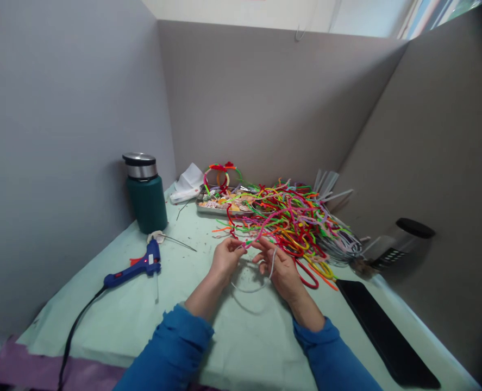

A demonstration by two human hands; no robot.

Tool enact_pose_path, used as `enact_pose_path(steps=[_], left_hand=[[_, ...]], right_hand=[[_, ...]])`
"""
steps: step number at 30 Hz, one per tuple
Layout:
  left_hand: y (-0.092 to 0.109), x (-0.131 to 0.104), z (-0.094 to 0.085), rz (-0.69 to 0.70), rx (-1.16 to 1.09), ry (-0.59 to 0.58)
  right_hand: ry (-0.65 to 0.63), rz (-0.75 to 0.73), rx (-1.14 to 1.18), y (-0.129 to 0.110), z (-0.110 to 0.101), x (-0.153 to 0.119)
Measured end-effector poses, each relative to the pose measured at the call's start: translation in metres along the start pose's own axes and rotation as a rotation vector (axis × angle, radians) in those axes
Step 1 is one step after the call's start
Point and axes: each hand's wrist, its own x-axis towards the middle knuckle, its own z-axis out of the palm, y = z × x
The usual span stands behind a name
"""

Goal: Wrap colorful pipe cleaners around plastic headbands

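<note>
A thin whitish ring (251, 291) hangs between my two hands, just above the pale green cloth. My left hand (226, 258) pinches it at its upper left, where a pink and green fuzzy strand (254, 243) lies along the top. My right hand (280, 270) has its fingers at the right part of the ring and on the pink end of the strand. Just beyond my hands spreads a tangled heap of colourful fuzzy stems (293, 212). The exact contact at the fingertips is too small to make out.
A blue glue gun (137, 270) with a cord and a teal bottle (146, 201) stand left. A metal tray (224, 210) of small pieces lies behind, near white tissue (188, 184). On the right are a black flat object (383, 331) and a clear container (401, 244). Grey panels surround the table.
</note>
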Motion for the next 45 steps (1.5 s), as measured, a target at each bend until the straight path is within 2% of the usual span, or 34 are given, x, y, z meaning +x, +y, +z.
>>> enact_pose_path(steps=[8, 14, 19, 22, 30, 40, 45], left_hand=[[-0.006, 0.004, -0.003, 0.164, 0.161, 0.052], [-0.005, 0.004, -0.002, 0.166, 0.171, 0.027], [-0.006, 0.003, 0.001, 0.106, 0.152, -0.025], [-0.006, 0.001, 0.004, 0.066, 0.14, -0.067], [0.004, -0.007, 0.005, -0.079, 0.068, -0.152], [0.014, -0.009, -0.002, -0.312, -0.115, -0.384], [0.013, -0.006, -0.003, -0.369, -0.149, -0.414]], right_hand=[[0.002, 0.04, -0.089, -0.003, 0.003, -0.002], [0.034, 0.042, -0.245, -0.006, 0.002, -0.001], [0.18, 0.057, -0.38, 0.0, 0.003, 0.002], [0.202, 0.036, -0.403, 0.004, 0.005, 0.004], [0.173, 0.012, -0.462, -0.001, 0.012, 0.004], [0.096, 0.019, -0.495, -0.009, 0.009, -0.004], [0.076, 0.027, -0.464, -0.007, 0.008, -0.005]])
